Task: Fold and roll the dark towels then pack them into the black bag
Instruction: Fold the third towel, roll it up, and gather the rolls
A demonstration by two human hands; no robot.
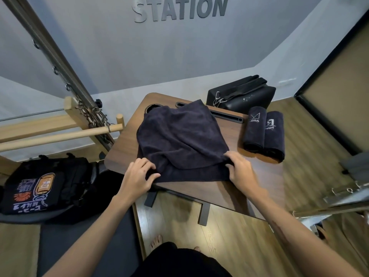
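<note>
Dark towel (179, 140) spread loosely over the small wooden table (225, 188), one layer already thrown across another, creases running toward the far corner

Left hand (137, 176) curled on the near-left corner, fingers (148, 166) bent over the hem and seemingly pinching it, probably to pin that corner so the cloth does not slide

Right hand (239, 168) at the near-right corner, fingertips (228, 156) closed narrow on the edge of the upper layer, likely to draw it square with the layer beneath

Folding still in hand, rolling not begun for this one

Beyond the right fingers, two rolled towels (263, 134) lying side by side and touching, white lettering up, set near the black bag (241, 94) that sits just past the far edge of the table, apparently staged for packing

Left of the left fingers, well apart, a printed dark bag (36, 188) resting lower down
</note>
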